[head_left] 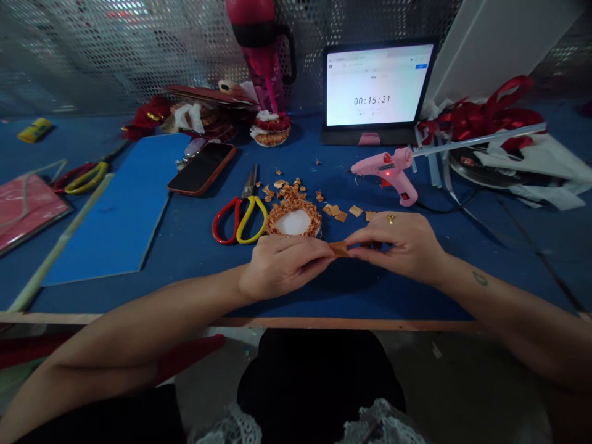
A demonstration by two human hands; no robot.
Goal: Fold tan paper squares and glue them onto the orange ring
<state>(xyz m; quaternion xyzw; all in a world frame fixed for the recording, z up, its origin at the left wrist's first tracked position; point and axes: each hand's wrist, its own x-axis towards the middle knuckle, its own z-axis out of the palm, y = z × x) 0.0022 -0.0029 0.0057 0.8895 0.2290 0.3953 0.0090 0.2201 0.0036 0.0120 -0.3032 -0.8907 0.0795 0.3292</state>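
Note:
Between both hands, low over the front of the table, is a small orange-brown square piece; paper or ribbon, I cannot tell which. My left hand pinches its left edge with thumb and forefinger. On its right edge, the thumb and forefinger of my right hand are closed. Just beyond my left hand lies a round piece with a ruffled brown border and a white centre. Several loose brown squares and small folded brown bits lie behind it. Scissors with red and yellow handles rest to its left.
A pink glue gun with a lit red light and long glue stick lies at right. Behind stand a tablet and a pink bottle. A phone, blue board and red ribbon are also on the table.

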